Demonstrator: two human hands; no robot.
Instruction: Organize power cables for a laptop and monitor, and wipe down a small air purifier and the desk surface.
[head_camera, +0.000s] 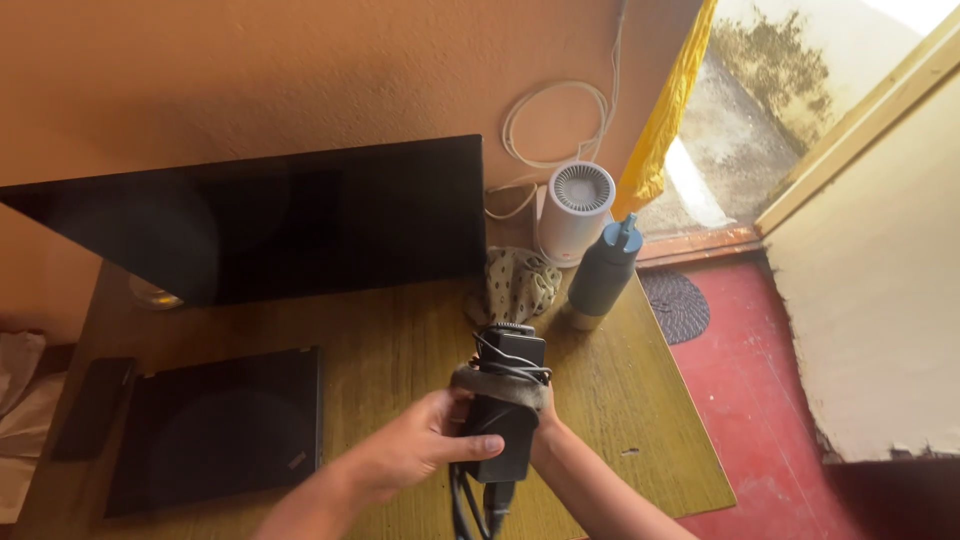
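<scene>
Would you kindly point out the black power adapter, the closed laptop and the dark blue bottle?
black power adapter (507, 415), head view, front face.
closed laptop (220, 425), head view, lid centre.
dark blue bottle (602, 278), head view, body.

A black, brick-shaped power adapter (507, 410) is held upright above the front part of the wooden desk, its long side running away from the person. A worn brownish strap crosses its upper part, and thin dark cable is looped over its top. Thicker black cords hang from its lower end.
</scene>
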